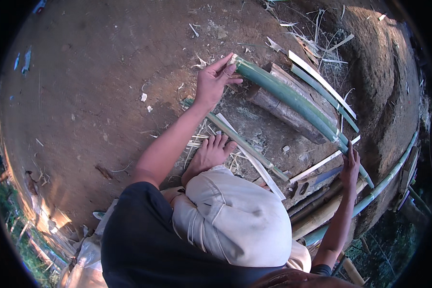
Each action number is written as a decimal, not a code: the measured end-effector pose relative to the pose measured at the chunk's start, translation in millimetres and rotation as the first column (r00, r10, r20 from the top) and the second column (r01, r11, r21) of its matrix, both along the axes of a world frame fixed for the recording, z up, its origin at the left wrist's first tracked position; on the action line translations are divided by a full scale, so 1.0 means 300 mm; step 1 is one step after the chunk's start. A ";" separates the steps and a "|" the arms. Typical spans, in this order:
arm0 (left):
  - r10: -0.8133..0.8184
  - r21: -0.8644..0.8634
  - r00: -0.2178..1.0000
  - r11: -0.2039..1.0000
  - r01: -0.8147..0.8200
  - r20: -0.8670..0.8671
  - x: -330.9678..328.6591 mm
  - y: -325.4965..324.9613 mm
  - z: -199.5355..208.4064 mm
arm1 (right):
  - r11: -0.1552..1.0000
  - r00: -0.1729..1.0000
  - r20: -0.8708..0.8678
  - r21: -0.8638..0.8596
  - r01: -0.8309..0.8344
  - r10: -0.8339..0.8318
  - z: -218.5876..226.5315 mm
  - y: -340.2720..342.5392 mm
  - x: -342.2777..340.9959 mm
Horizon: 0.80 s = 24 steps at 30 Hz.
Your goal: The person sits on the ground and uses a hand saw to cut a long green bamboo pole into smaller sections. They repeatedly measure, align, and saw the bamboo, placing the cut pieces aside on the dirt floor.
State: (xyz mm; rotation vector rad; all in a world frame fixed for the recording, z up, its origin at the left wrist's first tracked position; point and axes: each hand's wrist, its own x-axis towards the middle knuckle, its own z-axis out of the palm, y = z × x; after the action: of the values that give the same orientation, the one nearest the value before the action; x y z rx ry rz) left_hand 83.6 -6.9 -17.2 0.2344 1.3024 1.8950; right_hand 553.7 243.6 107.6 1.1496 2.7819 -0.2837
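Note:
A green bamboo piece (283, 95) with pale nodes slants from upper middle to lower right, above a short log. My left hand (215, 81) is closed at its far left end, thumb and fingers about the pale tip. Farther right, my right hand (351, 165) grips the same bamboo near its other end, fingers wrapped on its side. Close by my right hand, a handsaw (315, 181) lies with its blade toward that hand. Below the held bamboo, a narrow green bamboo strip (242, 142) and a pale split strip (254, 163) lie near my bare foot (210, 153).
The short brown log (293, 115) lies on the dirt ground (110, 72). Split bamboo strips (321, 81) rest beyond it, among shavings. At the lower right lie thick bamboo poles (317, 218) and a long curved green pole (384, 185). An earth bank (384, 62) rises at the right.

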 end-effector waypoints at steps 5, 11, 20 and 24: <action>0.026 -0.002 0.999 1.000 -0.025 0.034 0.008 -0.006 0.000 | 0.999 0.997 0.070 0.047 -0.023 0.019 0.005 -0.002 -0.031; -0.005 0.041 0.995 0.999 0.000 0.098 0.002 -0.006 0.011 | 0.996 0.996 0.083 0.084 0.020 -0.027 -0.013 -0.013 -0.039; 0.066 0.032 0.969 0.997 -0.076 0.239 0.032 0.008 0.004 | 0.996 0.997 0.069 0.091 0.027 -0.033 -0.022 -0.017 -0.044; 0.081 -0.030 0.961 0.997 -0.076 0.266 0.047 0.010 0.034 | 0.992 0.996 0.076 0.122 0.030 -0.039 -0.021 -0.025 -0.044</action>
State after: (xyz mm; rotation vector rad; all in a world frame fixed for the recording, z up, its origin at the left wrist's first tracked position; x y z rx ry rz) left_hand 97.7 -4.0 -7.1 -0.0832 1.1602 1.9037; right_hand 540.4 236.2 101.2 1.2080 2.7462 -0.0721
